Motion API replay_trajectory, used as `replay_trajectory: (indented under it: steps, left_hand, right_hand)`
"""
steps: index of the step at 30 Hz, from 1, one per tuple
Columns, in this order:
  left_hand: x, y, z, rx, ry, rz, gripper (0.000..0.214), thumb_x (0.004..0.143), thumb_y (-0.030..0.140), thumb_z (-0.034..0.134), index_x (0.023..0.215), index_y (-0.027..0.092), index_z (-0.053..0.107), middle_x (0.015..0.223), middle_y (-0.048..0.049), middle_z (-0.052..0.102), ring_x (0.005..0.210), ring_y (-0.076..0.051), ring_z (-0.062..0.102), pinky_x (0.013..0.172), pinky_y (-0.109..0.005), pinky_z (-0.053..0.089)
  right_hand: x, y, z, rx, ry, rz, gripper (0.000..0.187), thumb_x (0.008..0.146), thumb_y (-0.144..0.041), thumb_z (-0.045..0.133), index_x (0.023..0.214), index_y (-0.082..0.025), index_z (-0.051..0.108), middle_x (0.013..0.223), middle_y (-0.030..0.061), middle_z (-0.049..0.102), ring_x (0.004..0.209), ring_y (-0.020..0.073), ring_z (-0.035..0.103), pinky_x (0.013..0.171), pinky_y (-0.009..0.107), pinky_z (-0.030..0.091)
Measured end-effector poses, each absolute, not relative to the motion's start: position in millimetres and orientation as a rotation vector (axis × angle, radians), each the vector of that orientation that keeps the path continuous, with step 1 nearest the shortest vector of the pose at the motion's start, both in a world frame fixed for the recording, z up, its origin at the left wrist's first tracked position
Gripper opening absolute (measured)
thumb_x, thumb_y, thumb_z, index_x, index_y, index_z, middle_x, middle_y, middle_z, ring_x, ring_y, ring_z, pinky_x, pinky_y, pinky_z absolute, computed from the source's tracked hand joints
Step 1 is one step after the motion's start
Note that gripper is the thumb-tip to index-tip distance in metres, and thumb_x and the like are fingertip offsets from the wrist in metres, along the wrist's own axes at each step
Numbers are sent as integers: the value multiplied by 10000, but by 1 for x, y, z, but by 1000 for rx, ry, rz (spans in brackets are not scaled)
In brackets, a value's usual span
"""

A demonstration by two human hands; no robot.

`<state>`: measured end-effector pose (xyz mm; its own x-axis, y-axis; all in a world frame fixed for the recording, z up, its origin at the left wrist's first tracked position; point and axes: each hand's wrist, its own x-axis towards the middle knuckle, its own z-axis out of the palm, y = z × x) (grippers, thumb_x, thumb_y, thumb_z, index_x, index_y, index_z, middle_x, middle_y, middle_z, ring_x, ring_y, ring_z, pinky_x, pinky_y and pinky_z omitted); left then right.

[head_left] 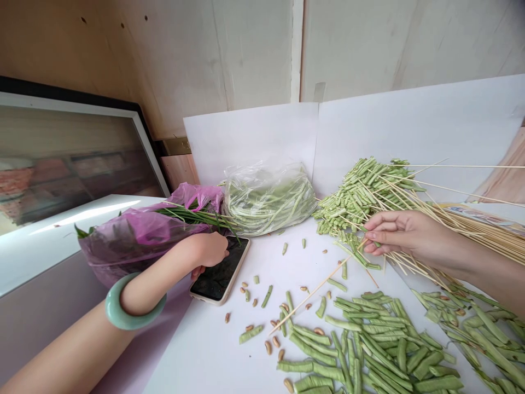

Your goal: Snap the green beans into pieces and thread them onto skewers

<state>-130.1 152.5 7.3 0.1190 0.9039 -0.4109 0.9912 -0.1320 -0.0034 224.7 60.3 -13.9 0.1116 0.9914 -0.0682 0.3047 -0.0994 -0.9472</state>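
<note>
Your right hand [406, 235] narrowly pinched a thin pale bamboo skewer [315, 290]. Your left hand [207, 249] lay on a slim black smartphone [217, 273], kept within reach, its grip unclear.

Left forearm [69, 350] entering from the lower left, wrist flexed, with the left hand [208, 250] curled downward and its fingers [197, 272] tucked beneath the palm. Right forearm [482, 271] entering from the right edge, with the right hand [406, 234] held palm down, fingers [371, 235] extended leftward and drawn together.
</note>
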Motion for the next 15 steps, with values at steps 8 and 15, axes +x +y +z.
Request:
replay_trajectory:
  steps: [8, 15]
  left_hand:
    - [-129, 149, 5, 2160, 1814, -649, 305, 932, 393, 508, 937, 113, 630, 801, -36, 650, 700, -155, 634, 688, -333, 534]
    - [-127, 147, 20, 2369, 1758, -456, 361, 887, 269, 494, 571, 149, 621, 280, 16, 327, 461, -251, 587, 585, -351, 468]
  right_hand:
    - [220, 57, -10, -1542, -1320, 1026, 300, 632, -399, 791, 778, -188, 635, 724, 59, 720, 723, 195, 691, 683, 282, 550]
    - [221, 57, -10, -1536, -1319, 1024, 321, 618, -404, 799, 780, -181, 637, 716, 63, 719, 716, 200, 693, 674, 285, 549]
